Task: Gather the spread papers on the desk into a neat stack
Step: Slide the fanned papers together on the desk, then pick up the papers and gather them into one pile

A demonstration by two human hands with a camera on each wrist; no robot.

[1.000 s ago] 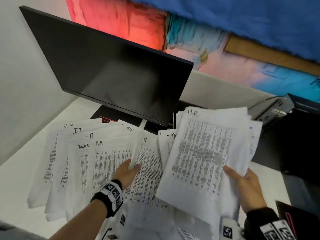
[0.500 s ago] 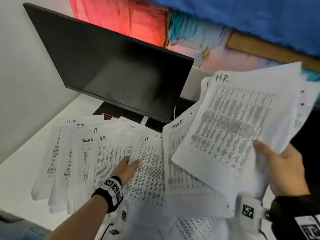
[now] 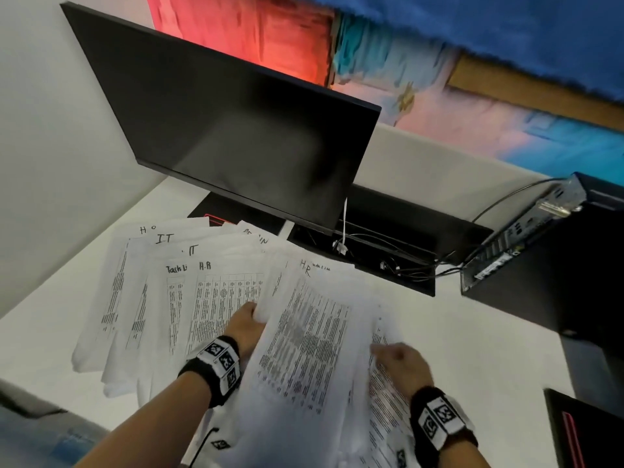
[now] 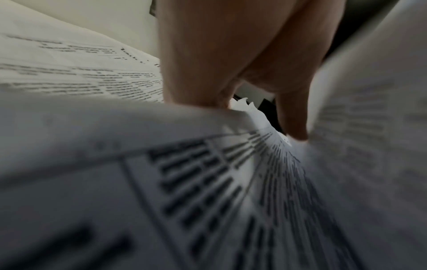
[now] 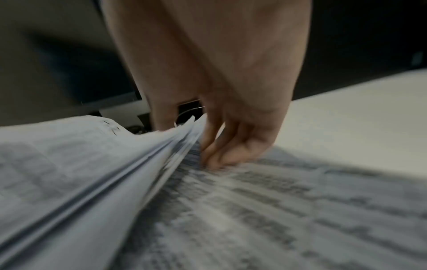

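A gathered bundle (image 3: 304, 349) is gripped between both hands; loose papers (image 3: 162, 292) are fanned leftward, beside the left hand (image 3: 244, 327).

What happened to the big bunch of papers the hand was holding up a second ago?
The right hand swung the HR bunch down and left onto the spread papers. It no longer visibly grips it. The left hand moved against the bunch's left edge. The fanned sheets, monitor and desk stayed put.
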